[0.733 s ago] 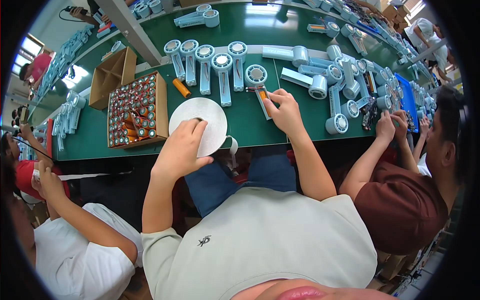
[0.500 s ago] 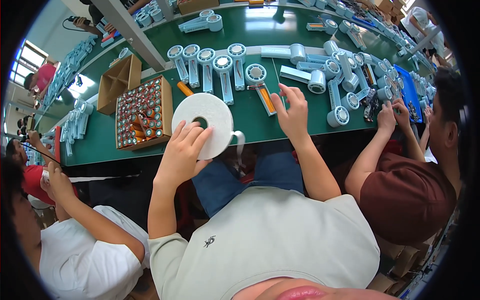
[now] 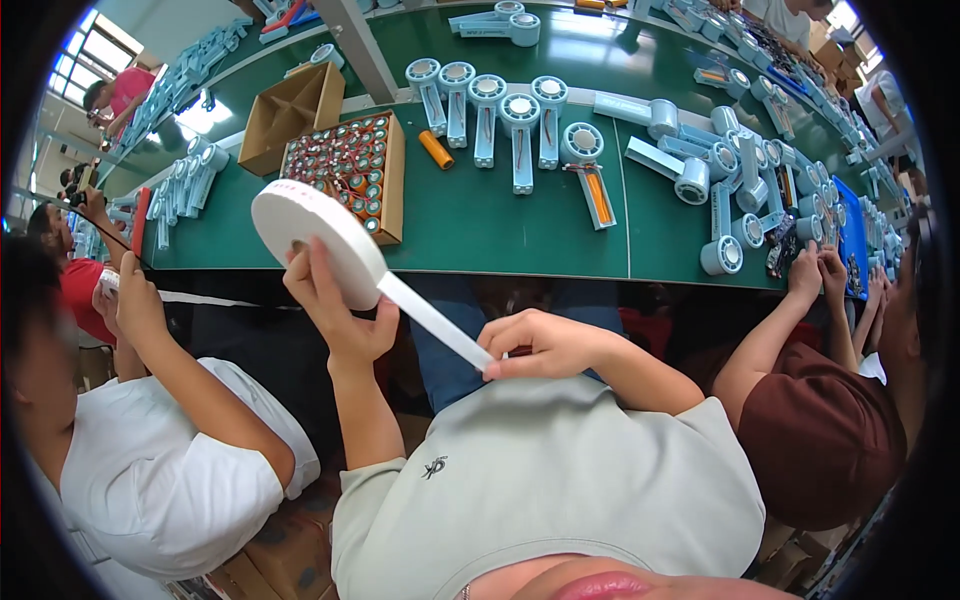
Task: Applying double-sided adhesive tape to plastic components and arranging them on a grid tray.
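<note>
A large roll of white tape (image 3: 330, 240) is tilted above the table's near edge, gripped by my left hand (image 3: 345, 310) with fingers at its core. From the roll a white strip runs down to the right. My right hand (image 3: 545, 343) pinches the free end of that strip over my lap. Beyond my hands lie several light-blue handheld fan bodies (image 3: 520, 110) in a row. Nearest is one fan (image 3: 583, 145) whose open handle shows an orange battery cell (image 3: 597, 195). A loose orange cell (image 3: 436, 150) lies on the table.
A cardboard box (image 3: 395, 190) packed with orange battery cells stands left on the green table (image 3: 480, 235), by an empty divided carton (image 3: 290, 110). More fans pile up at the right, near a blue tray (image 3: 852, 240). Co-workers sit close on both sides.
My left hand has lifted and tilted the roll leftward. My right hand has come down from above the table and taken hold of the tape's end, drawing the strip taut.
</note>
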`<state>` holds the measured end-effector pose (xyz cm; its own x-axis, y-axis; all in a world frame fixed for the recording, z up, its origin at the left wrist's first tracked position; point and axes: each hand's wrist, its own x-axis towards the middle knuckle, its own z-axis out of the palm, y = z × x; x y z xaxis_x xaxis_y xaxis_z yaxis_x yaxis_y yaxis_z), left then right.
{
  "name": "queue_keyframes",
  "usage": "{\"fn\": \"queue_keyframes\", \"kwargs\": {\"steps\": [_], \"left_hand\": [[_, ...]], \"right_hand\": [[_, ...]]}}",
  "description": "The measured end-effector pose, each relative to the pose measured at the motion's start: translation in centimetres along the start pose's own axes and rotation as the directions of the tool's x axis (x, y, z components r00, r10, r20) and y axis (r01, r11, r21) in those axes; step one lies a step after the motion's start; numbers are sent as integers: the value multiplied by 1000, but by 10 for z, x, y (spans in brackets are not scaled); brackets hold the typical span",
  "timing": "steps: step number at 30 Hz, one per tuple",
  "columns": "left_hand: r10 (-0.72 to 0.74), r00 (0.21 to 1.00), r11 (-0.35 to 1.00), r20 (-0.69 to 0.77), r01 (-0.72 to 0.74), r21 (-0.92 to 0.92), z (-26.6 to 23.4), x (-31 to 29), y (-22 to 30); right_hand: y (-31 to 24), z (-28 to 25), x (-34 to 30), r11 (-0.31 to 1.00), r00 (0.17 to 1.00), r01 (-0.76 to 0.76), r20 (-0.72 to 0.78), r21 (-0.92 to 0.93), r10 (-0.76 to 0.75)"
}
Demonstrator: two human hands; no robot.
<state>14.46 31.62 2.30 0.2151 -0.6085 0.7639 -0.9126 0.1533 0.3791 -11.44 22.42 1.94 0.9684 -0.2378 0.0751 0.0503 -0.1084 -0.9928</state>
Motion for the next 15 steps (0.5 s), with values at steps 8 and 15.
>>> {"fn": "queue_keyframes", "kwargs": {"steps": [8, 15], "left_hand": [[-146, 978, 988, -149, 137, -65, -17, -31, -18], [-97, 991, 993, -94, 90, -79, -14, -40, -11]], "right_hand": [[11, -43, 102, 853, 904, -252, -425, -458, 39], [33, -52, 150, 273, 721, -648, -688, -711, -82]]}}
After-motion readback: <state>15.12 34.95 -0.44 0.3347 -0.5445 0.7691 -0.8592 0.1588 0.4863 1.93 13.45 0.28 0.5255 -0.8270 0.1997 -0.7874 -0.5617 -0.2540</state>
